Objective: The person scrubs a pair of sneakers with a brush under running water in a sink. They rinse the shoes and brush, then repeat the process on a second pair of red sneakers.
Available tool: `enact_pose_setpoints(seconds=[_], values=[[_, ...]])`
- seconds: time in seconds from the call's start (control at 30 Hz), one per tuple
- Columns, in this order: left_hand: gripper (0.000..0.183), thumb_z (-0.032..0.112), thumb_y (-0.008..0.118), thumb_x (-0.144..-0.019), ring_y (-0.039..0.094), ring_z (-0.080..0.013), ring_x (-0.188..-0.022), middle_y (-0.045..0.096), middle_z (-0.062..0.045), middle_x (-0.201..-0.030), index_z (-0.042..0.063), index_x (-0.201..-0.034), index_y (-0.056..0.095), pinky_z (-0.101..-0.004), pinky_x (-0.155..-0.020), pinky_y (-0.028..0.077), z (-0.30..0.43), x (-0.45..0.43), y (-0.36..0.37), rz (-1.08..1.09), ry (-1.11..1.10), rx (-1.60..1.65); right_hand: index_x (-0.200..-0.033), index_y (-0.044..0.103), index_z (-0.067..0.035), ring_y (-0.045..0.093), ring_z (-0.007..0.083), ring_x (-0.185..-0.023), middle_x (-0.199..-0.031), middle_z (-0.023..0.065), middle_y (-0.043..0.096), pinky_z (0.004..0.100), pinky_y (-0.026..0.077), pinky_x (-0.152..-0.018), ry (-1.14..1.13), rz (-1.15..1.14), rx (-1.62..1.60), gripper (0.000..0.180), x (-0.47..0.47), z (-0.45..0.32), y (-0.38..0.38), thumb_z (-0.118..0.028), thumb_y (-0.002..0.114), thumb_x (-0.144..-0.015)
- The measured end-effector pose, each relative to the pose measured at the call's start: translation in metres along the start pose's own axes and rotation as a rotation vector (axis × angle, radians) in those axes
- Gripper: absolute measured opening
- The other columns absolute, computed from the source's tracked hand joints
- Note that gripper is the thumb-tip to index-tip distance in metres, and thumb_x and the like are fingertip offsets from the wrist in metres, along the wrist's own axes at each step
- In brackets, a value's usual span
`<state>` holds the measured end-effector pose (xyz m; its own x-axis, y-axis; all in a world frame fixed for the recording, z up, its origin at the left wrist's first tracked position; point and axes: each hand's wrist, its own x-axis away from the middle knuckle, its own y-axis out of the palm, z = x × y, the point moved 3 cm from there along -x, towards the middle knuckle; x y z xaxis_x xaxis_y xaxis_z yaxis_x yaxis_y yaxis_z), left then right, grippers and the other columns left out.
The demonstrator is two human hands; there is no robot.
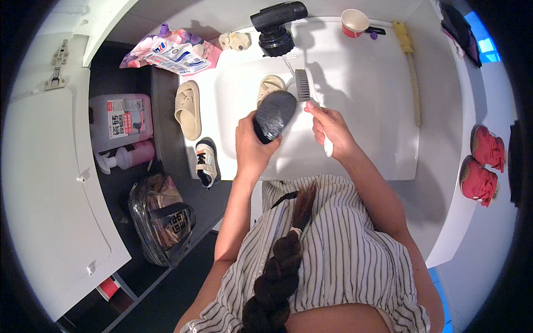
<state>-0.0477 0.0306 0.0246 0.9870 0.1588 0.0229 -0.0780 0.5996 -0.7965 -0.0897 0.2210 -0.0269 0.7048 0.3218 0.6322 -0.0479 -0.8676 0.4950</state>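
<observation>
My left hand (255,147) grips a small shoe (275,116) over the white sink (374,137), its dark wet sole turned up. To the right of the shoe, my right hand (331,129) holds a white-handled scrub brush (304,85) by the handle, its grey bristles towards the shoe. The brush and the sole look slightly apart. A thin stream of water runs from the black faucet (277,31) behind the brush. Partly hidden behind the shoe lies a beige slipper (270,86). Another beige slipper (188,110) and a small white and black shoe (206,162) rest on the sink's left ledge.
At the back left lies a pink detergent pouch (175,52); a paper cup (354,24) stands at the back right. A yellow-handled stick (410,70) leans along the right wall. Red shoes (479,179) sit far right. An open cabinet door (50,179) and a clear bag (162,220) are left.
</observation>
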Motion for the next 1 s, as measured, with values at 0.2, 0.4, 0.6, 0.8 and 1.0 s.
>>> enact_pose_setpoints(seconds=[0.2,0.4,0.6,0.8,1.0], values=[[0.086,0.008,0.084,-0.058,0.05,-0.0336,-0.111,0.052,-0.016,-0.12,0.003,-0.133,0.042,-0.0427,-0.099,0.038,0.025,0.008,-0.002,-0.065,0.162,-0.136,-0.077,0.054,-0.008,0.038,0.0041,-0.04,-0.053,-0.0047,0.045,0.0219,0.029,-0.038,0.004,-0.091,0.063,0.027,-0.003,0.001,-0.007,-0.026,0.074,-0.082],[0.092,0.074,0.034,-0.088,0.053,-0.0264,-0.117,0.05,-0.02,-0.129,-0.001,-0.142,0.03,-0.04,-0.1,0.043,-0.048,0.026,-0.009,-0.156,-0.72,0.783,-0.091,0.06,-0.002,0.037,0.0031,-0.041,-0.058,-0.005,0.047,0.0211,0.029,-0.038,-0.158,-0.185,0.104,0.025,-0.007,-0.02,-0.017,-0.021,0.074,-0.082],[0.072,0.06,0.046,-0.093,0.067,-0.0238,-0.086,0.066,-0.018,-0.097,-0.007,-0.12,0.051,-0.0331,-0.084,0.055,-0.032,0.035,0.007,-0.559,-0.914,1.556,-0.107,0.059,-0.001,0.035,0.0031,-0.045,-0.059,-0.0065,0.043,0.0217,0.028,-0.042,-0.155,-0.377,0.185,0.028,-0.029,-0.021,-0.004,-0.016,0.07,-0.085],[0.039,0.028,0.067,-0.088,0.064,-0.0216,-0.089,0.066,-0.013,-0.096,-0.001,-0.11,0.055,-0.0316,-0.082,0.054,-0.061,0.041,0.006,-0.243,-0.91,1.503,-0.132,0.048,-0.007,0.03,0.0034,-0.045,-0.056,-0.0075,0.033,0.0224,0.027,-0.041,-0.042,-0.25,0.161,0.043,-0.041,-0.018,0.004,-0.03,0.057,-0.097],[0.029,0.024,0.068,-0.087,0.061,-0.0176,-0.095,0.064,-0.009,-0.1,0.004,-0.106,0.059,-0.032,-0.084,0.05,-0.089,0.041,-0.003,-0.06,-0.865,1.413,-0.145,0.038,-0.016,0.033,0.0065,-0.044,-0.059,-0.0039,0.036,0.0228,0.032,-0.041,-0.022,-0.314,0.113,0.049,-0.032,-0.02,0.002,-0.032,0.05,-0.1]])
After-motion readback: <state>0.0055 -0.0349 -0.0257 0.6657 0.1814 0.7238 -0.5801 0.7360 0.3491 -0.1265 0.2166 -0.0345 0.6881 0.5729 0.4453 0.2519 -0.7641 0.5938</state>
